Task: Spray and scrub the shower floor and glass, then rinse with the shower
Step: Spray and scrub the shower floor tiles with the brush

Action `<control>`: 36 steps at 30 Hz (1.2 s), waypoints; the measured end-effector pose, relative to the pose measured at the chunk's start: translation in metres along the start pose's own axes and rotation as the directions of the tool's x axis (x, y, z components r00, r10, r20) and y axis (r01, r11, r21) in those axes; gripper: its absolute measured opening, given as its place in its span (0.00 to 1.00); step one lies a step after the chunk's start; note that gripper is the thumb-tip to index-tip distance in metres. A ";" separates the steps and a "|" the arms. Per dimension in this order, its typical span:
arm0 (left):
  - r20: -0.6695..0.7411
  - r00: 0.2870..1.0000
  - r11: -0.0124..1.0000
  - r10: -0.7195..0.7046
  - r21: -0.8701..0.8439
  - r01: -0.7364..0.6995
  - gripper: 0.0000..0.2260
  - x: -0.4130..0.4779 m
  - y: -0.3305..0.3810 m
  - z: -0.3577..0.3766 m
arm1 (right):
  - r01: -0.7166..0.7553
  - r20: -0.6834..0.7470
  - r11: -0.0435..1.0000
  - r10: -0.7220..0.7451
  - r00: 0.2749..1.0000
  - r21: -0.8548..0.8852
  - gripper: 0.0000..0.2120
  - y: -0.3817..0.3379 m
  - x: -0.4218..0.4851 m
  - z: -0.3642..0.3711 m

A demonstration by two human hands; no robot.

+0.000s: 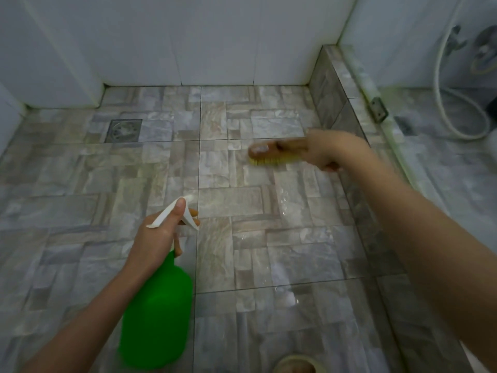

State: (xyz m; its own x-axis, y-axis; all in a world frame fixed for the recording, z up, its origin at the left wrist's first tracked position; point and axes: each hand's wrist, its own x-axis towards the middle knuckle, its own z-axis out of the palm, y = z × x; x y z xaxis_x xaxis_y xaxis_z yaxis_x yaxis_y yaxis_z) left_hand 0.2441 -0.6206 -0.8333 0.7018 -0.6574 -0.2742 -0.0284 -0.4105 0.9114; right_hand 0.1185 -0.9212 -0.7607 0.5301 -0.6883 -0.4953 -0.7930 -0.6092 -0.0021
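Green spray bottle (158, 313) hangs below the left hand (158, 232), which grips its neck with fingers on the white trigger. Right hand (325, 152) is clenched round the scrub brush (271, 153) handle. The bristles point down against the wet shower floor (269, 238), left of that hand. Drain (123, 130) lies beyond the left hand.

A single wide-angle camera, worn on the person's head, faces forward and steeply down onto the shower floor (80, 184) at close range. Both forearms enter from the lower edge. The left grip (156, 235) sits just below frame centre, the right grip (325, 149) ahead of it and to its right. Beyond both grips, the white wall (215, 36) fills the top edge. The tiled curb (347, 84) runs just right of the right grip.
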 end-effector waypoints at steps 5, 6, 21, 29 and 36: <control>-0.020 1.000 1.000 0.015 -0.027 -0.016 0.16 0.012 0.000 -0.004 | 0.089 -0.062 0.985 -0.081 0.995 0.146 0.20 -0.018 0.044 -0.013; -0.021 1.000 0.999 0.012 -0.034 -0.013 0.17 0.015 0.000 -0.005 | 0.048 -0.040 0.988 -0.043 0.998 0.147 0.15 -0.024 0.046 -0.022; -0.171 0.984 0.990 -0.044 -0.142 0.020 0.14 0.065 -0.001 -0.042 | 0.329 -0.186 0.944 -0.316 0.931 0.043 0.32 -0.135 0.113 -0.017; -0.247 0.965 0.987 -0.089 -0.154 0.052 0.13 0.070 -0.009 -0.050 | 0.371 -0.012 0.926 -0.373 0.928 -0.073 0.26 -0.178 0.085 -0.008; -0.292 0.952 0.991 -0.090 -0.118 0.057 0.13 0.071 0.028 -0.074 | 0.396 -0.261 0.847 -0.317 0.912 0.354 0.27 -0.187 0.122 -0.004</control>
State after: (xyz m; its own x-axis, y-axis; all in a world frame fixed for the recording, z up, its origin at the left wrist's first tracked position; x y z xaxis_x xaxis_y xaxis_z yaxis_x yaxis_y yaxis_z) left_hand 0.3458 -0.6320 -0.8045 0.8787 -0.4046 -0.2533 0.0962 -0.3698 0.9241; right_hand 0.3332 -0.8927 -0.8172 0.8130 -0.5374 -0.2242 -0.5684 -0.6491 -0.5055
